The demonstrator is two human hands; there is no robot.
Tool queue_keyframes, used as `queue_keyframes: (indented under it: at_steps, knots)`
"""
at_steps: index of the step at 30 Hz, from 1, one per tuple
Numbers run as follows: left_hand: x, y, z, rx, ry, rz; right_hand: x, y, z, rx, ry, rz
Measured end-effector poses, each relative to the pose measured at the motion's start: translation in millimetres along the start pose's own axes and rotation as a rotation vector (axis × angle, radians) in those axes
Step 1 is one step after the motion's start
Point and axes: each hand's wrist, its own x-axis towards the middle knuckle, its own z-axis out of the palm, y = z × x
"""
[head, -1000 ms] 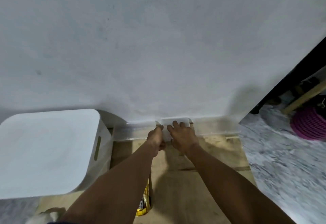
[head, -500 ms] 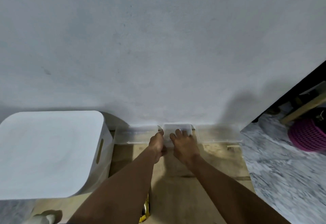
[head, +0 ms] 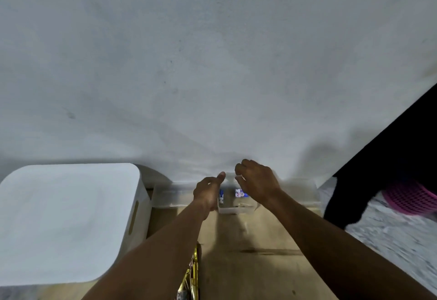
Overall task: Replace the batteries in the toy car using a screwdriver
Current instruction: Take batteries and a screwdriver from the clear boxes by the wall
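A small clear plastic box (head: 236,209) stands on the wooden surface (head: 250,259) against the wall. Its top is off, and blue-and-white batteries (head: 240,193) show inside. My left hand (head: 208,192) is at the box's left side with the thumb pointing up, its fingers hidden behind the hand. Just above the box is my right hand (head: 257,181), fingers curled round a faint translucent lid (head: 237,177). A yellow object (head: 192,276), perhaps the toy car, lies mostly hidden under my left forearm. No screwdriver is visible.
A white lidded bin (head: 66,221) with a slot handle fills the left. A long clear tray (head: 171,197) runs along the wall behind the box. To the right the surface ends at a marble floor (head: 390,240) with a pink basket (head: 411,198) and a dark opening.
Both hands were pressed on the closed box. My right hand has risen with the lid, and the batteries inside now show. My left hand stays at the box's left side.
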Motion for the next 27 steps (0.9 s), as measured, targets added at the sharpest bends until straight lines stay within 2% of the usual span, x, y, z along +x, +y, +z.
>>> queue_keyframes:
  at_steps: [5,7,11,15,19,23,27]
  knots:
    - [2,2,1,-0.036,-0.020,0.020,-34,-3,21,0.391,0.287,0.192]
    - [0,3,1,-0.071,-0.033,-0.019,-48,-7,38,0.416,0.206,0.206]
    - [0,2,1,-0.119,-0.067,-0.063,-35,-3,75,0.295,-0.128,0.169]
    - [1,1,-1,-0.144,-0.090,-0.088,-20,-3,87,0.137,-0.289,0.184]
    - [2,0,-3,-0.157,-0.110,-0.096,-17,-5,92,0.027,-0.377,0.147]
    - [0,1,-2,-0.153,-0.108,-0.096,-18,-5,86,0.193,-0.351,0.160]
    - [-1,1,0,-0.184,-0.103,-0.100,-17,-10,88,0.232,-0.377,0.240]
